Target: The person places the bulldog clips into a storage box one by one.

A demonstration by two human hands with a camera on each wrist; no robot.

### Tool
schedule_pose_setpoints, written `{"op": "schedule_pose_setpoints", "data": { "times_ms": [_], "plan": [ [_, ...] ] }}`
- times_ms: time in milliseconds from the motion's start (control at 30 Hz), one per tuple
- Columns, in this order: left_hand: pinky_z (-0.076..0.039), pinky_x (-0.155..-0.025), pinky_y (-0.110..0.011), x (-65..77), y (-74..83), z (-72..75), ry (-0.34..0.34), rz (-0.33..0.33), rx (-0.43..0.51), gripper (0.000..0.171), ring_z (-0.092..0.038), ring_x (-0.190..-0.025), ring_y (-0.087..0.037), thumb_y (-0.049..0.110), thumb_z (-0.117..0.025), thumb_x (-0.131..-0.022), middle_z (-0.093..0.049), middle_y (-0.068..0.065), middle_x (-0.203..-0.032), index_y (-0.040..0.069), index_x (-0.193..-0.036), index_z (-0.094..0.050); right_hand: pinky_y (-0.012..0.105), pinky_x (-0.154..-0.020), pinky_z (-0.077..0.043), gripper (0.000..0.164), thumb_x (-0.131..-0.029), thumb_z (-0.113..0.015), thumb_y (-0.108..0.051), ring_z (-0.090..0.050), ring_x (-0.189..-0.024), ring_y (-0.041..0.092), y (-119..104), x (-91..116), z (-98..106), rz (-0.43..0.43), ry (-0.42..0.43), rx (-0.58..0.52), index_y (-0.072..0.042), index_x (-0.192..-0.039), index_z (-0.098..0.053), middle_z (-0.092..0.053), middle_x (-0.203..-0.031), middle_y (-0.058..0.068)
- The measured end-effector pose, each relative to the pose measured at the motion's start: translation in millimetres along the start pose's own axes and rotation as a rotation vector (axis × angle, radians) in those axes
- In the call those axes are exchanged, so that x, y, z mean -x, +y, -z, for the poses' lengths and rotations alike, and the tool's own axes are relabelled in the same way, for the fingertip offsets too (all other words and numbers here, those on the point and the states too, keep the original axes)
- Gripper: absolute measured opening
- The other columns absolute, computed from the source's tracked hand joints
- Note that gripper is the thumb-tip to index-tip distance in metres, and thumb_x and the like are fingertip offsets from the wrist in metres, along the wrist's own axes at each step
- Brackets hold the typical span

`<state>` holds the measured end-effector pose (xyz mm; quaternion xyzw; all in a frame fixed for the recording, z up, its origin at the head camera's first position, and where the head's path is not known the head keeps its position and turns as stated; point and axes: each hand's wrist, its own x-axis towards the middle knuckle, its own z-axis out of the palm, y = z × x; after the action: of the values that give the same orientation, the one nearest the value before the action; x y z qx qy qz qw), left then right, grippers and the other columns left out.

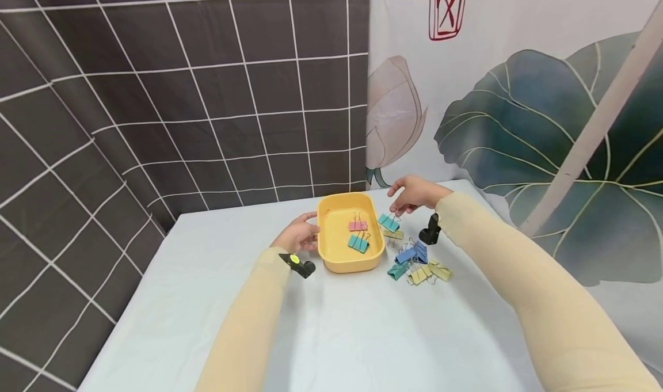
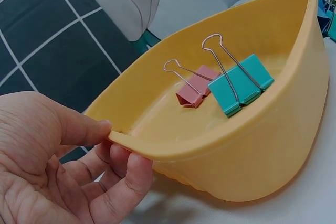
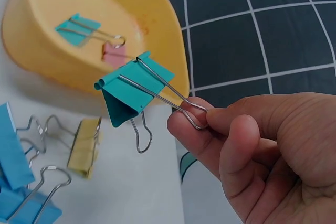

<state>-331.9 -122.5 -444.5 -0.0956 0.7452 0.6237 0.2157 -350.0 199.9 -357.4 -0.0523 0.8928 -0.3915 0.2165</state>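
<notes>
My left hand (image 1: pixel 299 234) pinches the left rim of a yellow plastic tub (image 2: pixel 247 166), thumb on top and fingers beneath. Inside the tub lie a pink binder clip (image 2: pixel 197 86) and a teal binder clip (image 2: pixel 241 85), wire handles up. Off the tub's right side, my right hand (image 1: pixel 416 194) pinches one wire handle of another teal binder clip (image 3: pixel 137 85) between thumb and fingertip. That clip hangs in the air, its second handle pointing down. Below it, a yellow binder clip (image 3: pixel 84 147) lies on the table beside the tub.
Right of the tub is a loose pile with blue binder clips (image 1: pixel 406 255), a green binder clip (image 1: pixel 397 271) and yellow binder clips (image 1: pixel 440 270). A white cloth covers the table (image 1: pixel 331 334). A dark gridded curtain (image 1: pixel 217 104) hangs behind, with a leaf-printed cloth (image 1: pixel 518 121) on the right.
</notes>
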Motion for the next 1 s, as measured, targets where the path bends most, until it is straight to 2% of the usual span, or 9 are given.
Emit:
{"op": "schedule_pose_setpoints", "data": {
  "times_ms": [167, 333, 667, 800, 1000],
  "plan": [
    [-0.058, -0.068, -0.029, 0.0, 0.1, 0.3, 0.008, 0.002, 0.001, 0.061, -0.060, -0.090, -0.023, 0.006, -0.055, -0.100, -0.060, -0.019, -0.123, 0.024, -0.156, -0.037, 0.020, -0.059, -0.053, 0.036, -0.094, -0.069, -0.003, -0.068, -0.070, 0.017, -12, -3, -3, 0.022, -0.002, 0.002, 0.000, -0.126, -0.053, -0.074, -0.098, 0.016],
    [-0.058, -0.070, -0.030, 0.6, -0.1, -0.9, 0.005, 0.002, 0.000, 0.061, -0.060, -0.085, -0.021, 0.006, -0.055, -0.100, -0.060, -0.018, -0.118, 0.024, -0.156, -0.037, 0.020, -0.060, -0.054, 0.040, -0.094, -0.069, -0.003, -0.070, -0.076, 0.022, -25, -8, -8, 0.018, -0.002, -0.010, 0.002, -0.131, -0.053, -0.074, -0.100, 0.016],
    [-0.059, -0.077, -0.033, 2.0, 0.3, -2.4, 0.010, 0.004, -0.001, 0.061, -0.059, -0.086, -0.022, 0.006, -0.056, -0.100, -0.060, -0.018, -0.120, 0.024, -0.156, -0.038, 0.023, -0.062, -0.057, 0.036, -0.092, -0.073, -0.006, -0.072, -0.084, 0.029, -42, -11, -23, 0.053, 0.000, 0.006, -0.003, -0.124, -0.058, -0.075, -0.095, 0.012],
    [-0.059, -0.077, -0.033, 1.6, -0.3, -2.0, 0.007, 0.008, 0.001, 0.061, -0.059, -0.086, -0.022, 0.006, -0.056, -0.100, -0.060, -0.019, -0.121, 0.024, -0.156, -0.037, 0.025, -0.063, -0.058, 0.034, -0.092, -0.073, -0.005, -0.072, -0.081, 0.026, -44, -11, -31, 0.067, -0.026, 0.020, -0.004, -0.123, -0.060, -0.075, -0.095, 0.012],
    [-0.058, -0.071, -0.030, 0.6, -0.1, -1.4, 0.002, 0.001, -0.003, 0.062, -0.060, -0.090, -0.023, 0.005, -0.055, -0.100, -0.059, -0.019, -0.122, 0.024, -0.156, -0.037, 0.024, -0.058, -0.056, 0.033, -0.090, -0.075, -0.004, -0.073, -0.074, 0.023, -47, -10, -42, 0.073, -0.040, 0.039, -0.005, -0.121, -0.061, -0.076, -0.092, 0.011]
  ]
}}
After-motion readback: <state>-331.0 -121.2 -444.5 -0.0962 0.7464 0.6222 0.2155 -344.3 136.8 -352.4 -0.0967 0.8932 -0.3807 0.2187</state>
